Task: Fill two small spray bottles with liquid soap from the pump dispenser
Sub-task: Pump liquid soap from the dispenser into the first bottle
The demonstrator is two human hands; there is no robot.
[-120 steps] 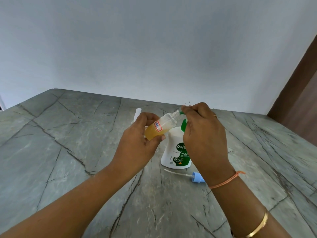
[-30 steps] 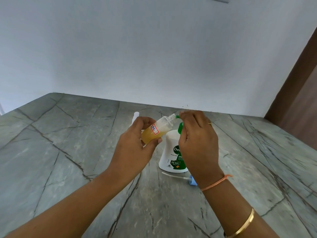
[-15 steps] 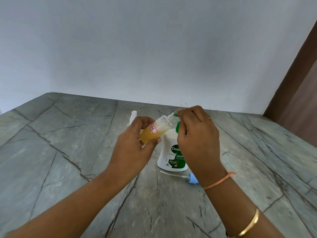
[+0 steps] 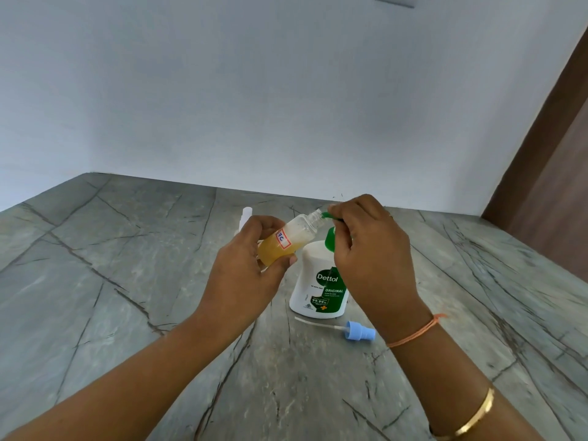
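Second bottle (image 4: 245, 216) mostly hidden behind left hand (image 4: 245, 275).

A grey, dark-veined stone counter (image 4: 95, 281) meets a white wall (image 4: 222, 90), with brown wooden panelling (image 4: 560, 186) at right.

I look across a grey marble-patterned table (image 4: 95, 281) veined with dark cracks, backed by a plain pale wall (image 4: 286, 90). A brown wooden panel (image 4: 560, 173) stands at the right. The light is soft and even.
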